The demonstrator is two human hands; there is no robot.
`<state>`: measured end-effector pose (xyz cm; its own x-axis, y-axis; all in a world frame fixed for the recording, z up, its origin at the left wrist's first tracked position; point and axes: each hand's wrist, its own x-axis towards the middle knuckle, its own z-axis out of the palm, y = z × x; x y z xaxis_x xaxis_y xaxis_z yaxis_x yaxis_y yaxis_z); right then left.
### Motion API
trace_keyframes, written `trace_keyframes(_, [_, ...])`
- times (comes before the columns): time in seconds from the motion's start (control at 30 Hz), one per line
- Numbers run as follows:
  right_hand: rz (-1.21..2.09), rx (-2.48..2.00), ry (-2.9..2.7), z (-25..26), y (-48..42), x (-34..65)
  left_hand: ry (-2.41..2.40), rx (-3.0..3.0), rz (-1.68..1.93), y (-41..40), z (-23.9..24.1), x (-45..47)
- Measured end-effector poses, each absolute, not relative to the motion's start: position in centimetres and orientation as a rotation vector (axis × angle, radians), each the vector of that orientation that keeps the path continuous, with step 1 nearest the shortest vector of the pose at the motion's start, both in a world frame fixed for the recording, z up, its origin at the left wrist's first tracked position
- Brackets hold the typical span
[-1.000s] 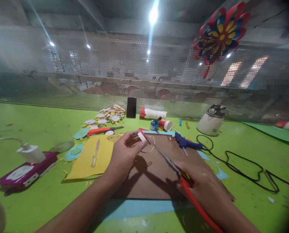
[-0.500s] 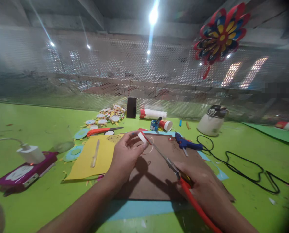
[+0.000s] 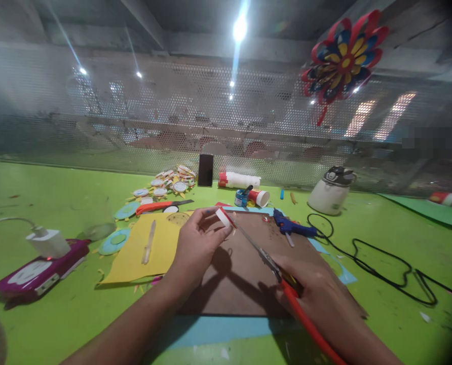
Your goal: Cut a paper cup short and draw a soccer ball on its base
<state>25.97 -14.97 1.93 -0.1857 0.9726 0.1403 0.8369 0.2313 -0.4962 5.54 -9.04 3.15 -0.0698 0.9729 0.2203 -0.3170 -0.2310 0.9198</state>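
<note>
My left hand [image 3: 197, 248] pinches a small white and red paper piece [image 3: 224, 217] over the brown sheet [image 3: 241, 274]. My right hand [image 3: 317, 294] is closed round the red handles of a pair of scissors [image 3: 264, 256]. The scissor blades reach up and left, and their tips meet the paper piece between my left fingers. A blue sheet [image 3: 218, 327] lies under the brown one.
A yellow sheet [image 3: 142, 248] with a pale stick lies to the left, red-handled scissors [image 3: 161, 205] and paper discs behind it. A blue glue gun [image 3: 292, 226] with a black cord [image 3: 381, 263], a white pot [image 3: 330, 190], a purple box [image 3: 36, 271] and cups stand about.
The thin curled white strip hanging below the paper piece is no longer visible. Both hands stay almost where they were.
</note>
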Motion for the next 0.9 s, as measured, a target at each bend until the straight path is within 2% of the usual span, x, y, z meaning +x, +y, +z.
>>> trace_keyframes(0.9, [0.404, -1.604, -2.060, 1.24, -15.00, 25.98, 0.827, 1.048, 1.504, -9.26, 2.99, 5.15])
